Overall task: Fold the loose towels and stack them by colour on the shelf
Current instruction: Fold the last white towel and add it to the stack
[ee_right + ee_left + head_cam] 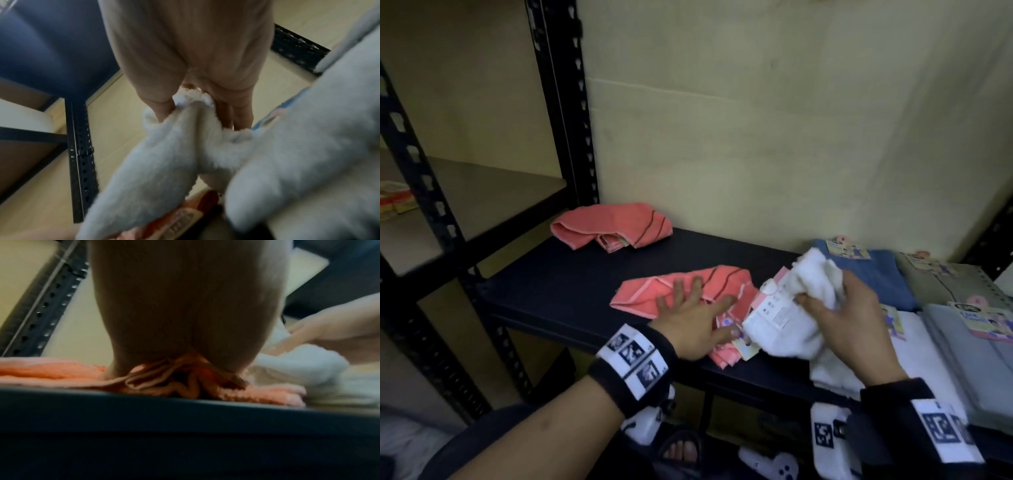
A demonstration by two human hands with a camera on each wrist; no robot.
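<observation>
A folded pink towel (pixel 654 291) lies near the front of the dark shelf (pixel 551 284). My left hand (pixel 695 308) rests flat on it with fingers spread; the left wrist view shows the palm (pixel 185 305) pressing the pink towel (pixel 61 371). My right hand (pixel 849 305) grips a bunched white towel (pixel 784 325) with a paper label, lifted just right of the pink one. In the right wrist view its fingers (pixel 162 108) pinch the white towel (pixel 164 162). A second pink towel (pixel 613 224) lies loosely folded at the back left.
Folded towels fill the right end of the shelf: a blue one (pixel 883 277), a grey-green one (pixel 945 281), a white one (pixel 928 359) and a grey one (pixel 969 359), some with paper tags. A black slotted upright (pixel 565 102) stands at the left, a wall behind.
</observation>
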